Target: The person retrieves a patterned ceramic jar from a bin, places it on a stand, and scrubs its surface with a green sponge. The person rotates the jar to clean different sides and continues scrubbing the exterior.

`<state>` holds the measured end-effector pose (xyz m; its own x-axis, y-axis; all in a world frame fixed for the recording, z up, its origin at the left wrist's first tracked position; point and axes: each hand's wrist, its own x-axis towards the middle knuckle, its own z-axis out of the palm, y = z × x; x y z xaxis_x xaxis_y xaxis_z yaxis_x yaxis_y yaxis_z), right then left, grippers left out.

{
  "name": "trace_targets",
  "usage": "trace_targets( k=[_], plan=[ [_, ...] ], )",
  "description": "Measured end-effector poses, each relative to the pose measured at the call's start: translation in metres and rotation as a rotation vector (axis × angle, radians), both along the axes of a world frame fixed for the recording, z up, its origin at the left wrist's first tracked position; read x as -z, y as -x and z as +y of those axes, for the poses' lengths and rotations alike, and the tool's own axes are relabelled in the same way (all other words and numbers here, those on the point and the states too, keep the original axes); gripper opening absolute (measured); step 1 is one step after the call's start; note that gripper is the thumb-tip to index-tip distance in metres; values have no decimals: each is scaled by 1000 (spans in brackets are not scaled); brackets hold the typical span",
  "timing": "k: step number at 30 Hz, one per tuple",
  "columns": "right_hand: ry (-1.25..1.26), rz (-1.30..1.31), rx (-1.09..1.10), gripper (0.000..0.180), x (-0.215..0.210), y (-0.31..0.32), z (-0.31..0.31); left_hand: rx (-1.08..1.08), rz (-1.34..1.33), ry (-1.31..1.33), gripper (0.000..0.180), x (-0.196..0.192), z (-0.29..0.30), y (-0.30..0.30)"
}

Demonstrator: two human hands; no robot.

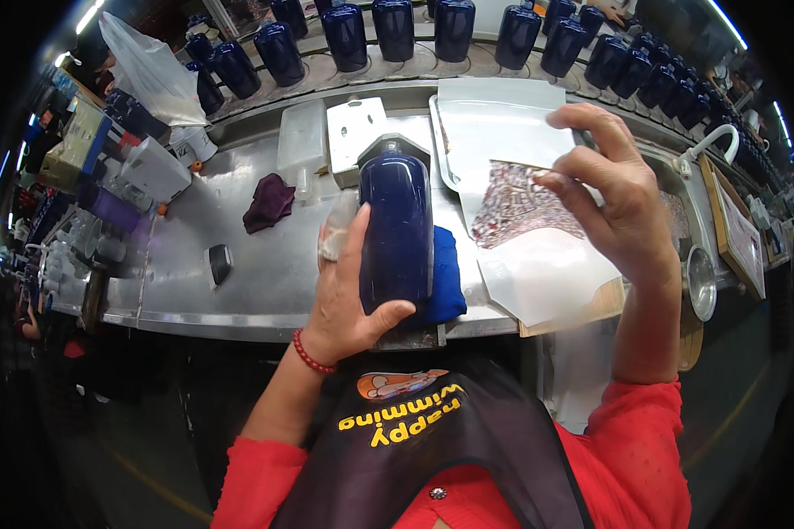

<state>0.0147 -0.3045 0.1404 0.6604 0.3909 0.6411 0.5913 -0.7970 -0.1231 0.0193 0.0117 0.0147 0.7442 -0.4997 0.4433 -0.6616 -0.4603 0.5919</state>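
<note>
A dark blue glossy bottle (397, 234) stands in front of me, its neck against a notched white holder (366, 157). My left hand (340, 300) lies along the bottle's left side, fingers stretched out and thumb spread near its base; a pale wrap covers one finger. My right hand (613, 181), raised to the right, pinches the upper edge of a thin speckled sheet (529, 207) between thumb and fingers. The sheet hangs over white backing paper (547, 278). A bright blue cloth (448, 278) lies beside the bottle, partly hidden by it.
A white tray (441, 145) sits at the back, with a white tap (715, 141) and a metal cup (700, 282) at right. Left lie a dark purple cloth (269, 203) and a clear plastic container (300, 137). Several blue bottles (344, 40) line the conveyor behind.
</note>
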Motion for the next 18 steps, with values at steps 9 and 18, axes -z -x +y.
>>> trace_targets(
  k=[9, 18],
  plan=[
    [-73, -28, -189, 25, -33, 24, 53, 389, 14, 66, 24, -107, -29, -34],
    [-427, 410, -223, 18, 60, -37, 59, 16, 213, 62, 12, -63, 15, -50]
  ],
)
